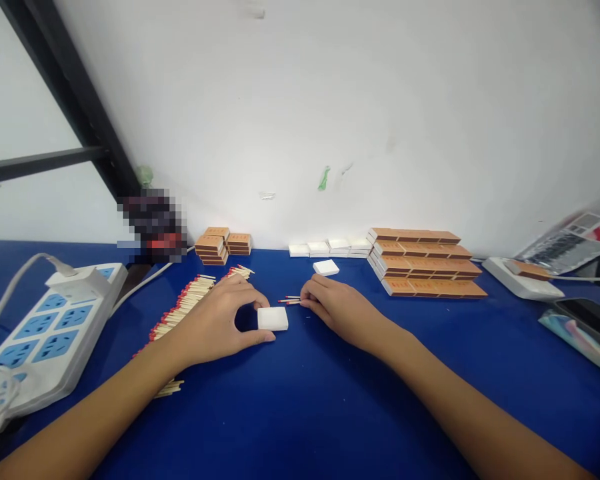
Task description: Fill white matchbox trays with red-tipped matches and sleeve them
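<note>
My left hand [230,317] grips a small white matchbox tray [273,319] at its left end, thumb in front and fingers behind. Whether anything lies inside the tray cannot be made out. Just to the right, my right hand [337,307] pinches a few red-tipped matches [290,301], their heads pointing left toward the tray. Behind my left hand and forearm runs a long row of loose matches [183,308], partly hidden by them. Another white tray [326,268] lies on the blue table [300,413] beyond my right hand.
Orange-brown matchboxes [425,263] are stacked at the back right, with smaller stacks [213,245] at the back left. White trays [330,248] line the wall. A power strip [55,333] with cables stands at left. At right are a white device [523,279] and a dark phone-like object [587,320].
</note>
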Tool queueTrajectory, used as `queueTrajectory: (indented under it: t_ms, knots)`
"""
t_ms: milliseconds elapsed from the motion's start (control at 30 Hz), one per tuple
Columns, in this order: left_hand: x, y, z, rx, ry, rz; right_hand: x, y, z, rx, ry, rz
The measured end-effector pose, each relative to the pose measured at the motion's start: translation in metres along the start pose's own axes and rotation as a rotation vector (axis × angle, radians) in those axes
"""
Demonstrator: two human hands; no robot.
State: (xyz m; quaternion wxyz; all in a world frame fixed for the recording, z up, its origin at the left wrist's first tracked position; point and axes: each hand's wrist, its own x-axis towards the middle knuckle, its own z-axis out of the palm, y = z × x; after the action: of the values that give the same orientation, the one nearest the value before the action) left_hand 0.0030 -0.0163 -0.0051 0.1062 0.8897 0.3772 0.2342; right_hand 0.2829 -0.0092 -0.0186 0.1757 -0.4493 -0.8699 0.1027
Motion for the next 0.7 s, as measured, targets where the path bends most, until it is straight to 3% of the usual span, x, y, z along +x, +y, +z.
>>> queueTrajectory:
  t_ms: [267,400,533,700]
  knots:
    - [0.001,0.01,-0.007,0.051,-0.082,-0.003,-0.003,-0.002,0.0,0.008,-0.081,0.113]
    - [0.001,0.01,-0.005,0.046,-0.084,0.005,-0.005,-0.004,0.002,0.007,-0.018,0.08]
    - [0.002,0.012,-0.002,0.044,-0.062,0.036,-0.007,-0.022,0.002,0.121,0.068,-0.005]
    - [0.001,0.012,-0.002,0.043,-0.011,0.088,-0.01,-0.043,0.003,0.102,0.072,-0.084]
